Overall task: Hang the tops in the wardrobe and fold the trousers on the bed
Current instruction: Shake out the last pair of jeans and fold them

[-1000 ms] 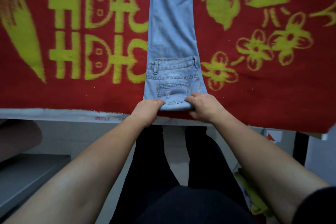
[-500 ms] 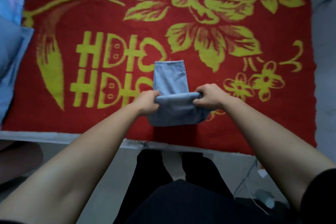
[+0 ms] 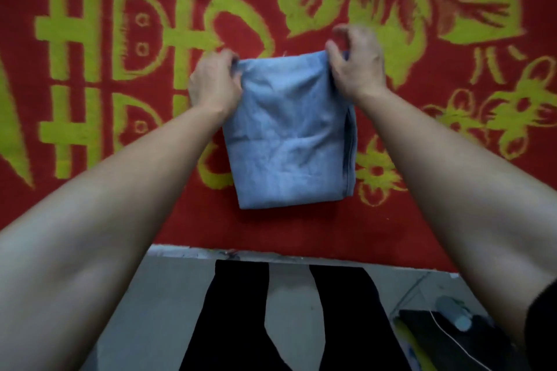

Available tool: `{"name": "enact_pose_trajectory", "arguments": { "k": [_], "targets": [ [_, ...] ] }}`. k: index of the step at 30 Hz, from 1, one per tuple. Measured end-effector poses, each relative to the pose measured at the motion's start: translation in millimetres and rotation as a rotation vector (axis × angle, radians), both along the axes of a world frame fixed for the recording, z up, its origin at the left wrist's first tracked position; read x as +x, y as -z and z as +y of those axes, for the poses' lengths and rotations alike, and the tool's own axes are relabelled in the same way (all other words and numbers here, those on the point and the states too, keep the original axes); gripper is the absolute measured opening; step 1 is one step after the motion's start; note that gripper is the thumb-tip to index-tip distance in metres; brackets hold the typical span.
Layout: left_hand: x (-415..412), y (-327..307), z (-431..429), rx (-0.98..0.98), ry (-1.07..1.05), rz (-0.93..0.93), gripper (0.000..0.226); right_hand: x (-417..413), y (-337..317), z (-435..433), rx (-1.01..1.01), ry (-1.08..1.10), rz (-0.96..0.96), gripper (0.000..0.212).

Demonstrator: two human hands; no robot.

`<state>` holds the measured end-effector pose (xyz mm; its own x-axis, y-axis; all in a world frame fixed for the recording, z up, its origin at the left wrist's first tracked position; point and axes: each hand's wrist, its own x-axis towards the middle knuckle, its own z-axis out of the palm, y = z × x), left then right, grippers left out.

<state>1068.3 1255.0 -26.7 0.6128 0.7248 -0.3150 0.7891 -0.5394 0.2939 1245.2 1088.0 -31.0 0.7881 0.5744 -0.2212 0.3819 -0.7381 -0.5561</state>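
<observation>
- Red blanket (image 3: 301, 229) with yellow-green characters and flower motifs covers the bed (image 3: 187, 251), whose pale near edge runs across the lower part of the head view.
- Trousers (image 3: 286, 135): light-blue denim, folded into a compact, roughly rectangular bundle. It lies flat on the blanket near the middle of the view.
- Long axis: runs from the near edge of the bed toward the far side. The near end sits slightly further to the person's right than the far end.
- Edges: stacked layers show along the right side of the bundle. The near edge is a smooth fold. The far edge spans the gap between the two hands.
- Left hand (image 3: 214, 81): at the far-left corner of the bundle. The grip is closed on the cloth, with the fingers curled round the corner.
- Right hand (image 3: 358, 66): at the far-right corner, with the heel over the right edge and the thumb against the far edge. The fingers are raised and curled above the blanket. Motion blur prevents telling whether this grip is clamped on the cloth or apart.
- Open room: bare blanket surrounds the bundle on all four sides. A strip of blanket separates the near fold from the edge of the bed. Wider areas lie to the left, to the right and beyond the far edge.
- Below the bed edge: grey floor (image 3: 168, 295), the person's legs (image 3: 238, 310) in black, and a white cable (image 3: 452, 340) at lower right.
</observation>
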Motion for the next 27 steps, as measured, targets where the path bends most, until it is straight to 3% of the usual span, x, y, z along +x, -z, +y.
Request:
{"name": "enact_pose_trajectory", "arguments": {
  "k": [3, 6, 8, 11, 13, 21, 24, 27],
  "targets": [
    [-14.3, 12.3, -13.9, 0.219, -0.058, -0.133, 0.049, -27.4, 8.6, -19.0, -0.007, -0.071, -0.289, 0.048],
    [-40.9, 22.0, -42.1, 0.212, 0.201, -0.094, 0.051, -66.0, 17.8, -48.4, -0.097, -0.425, -0.429, 0.053],
    [-51.6, 34.0, -51.2, 0.176, 0.385, 0.045, 0.057, -73.7, 28.3, -51.5, -0.223, -0.496, -0.409, 0.064],
    [-37.4, 55.8, -34.1, 0.057, 0.389, 0.222, 0.063, -54.2, 49.8, -31.3, -0.396, -0.404, -0.280, 0.076],
    [-25.5, 67.5, -21.1, -0.001, 0.381, 0.246, 0.063, -40.9, 63.6, -20.2, -0.421, -0.405, -0.207, 0.077],
    [-28.0, 59.7, -27.1, 0.033, 0.357, 0.134, 0.064, -45.9, 52.6, -18.9, -0.470, -0.404, -0.204, 0.079],
    [-49.2, 38.1, -53.9, 0.157, 0.353, -0.030, 0.059, -78.1, 30.9, -40.2, -0.380, -0.358, -0.276, 0.079],
    [-91.7, 25.9, -96.3, 0.170, 0.476, -0.145, 0.064, -124.8, 19.7, -85.6, -0.244, -0.462, -0.286, 0.082]
  ]
}}
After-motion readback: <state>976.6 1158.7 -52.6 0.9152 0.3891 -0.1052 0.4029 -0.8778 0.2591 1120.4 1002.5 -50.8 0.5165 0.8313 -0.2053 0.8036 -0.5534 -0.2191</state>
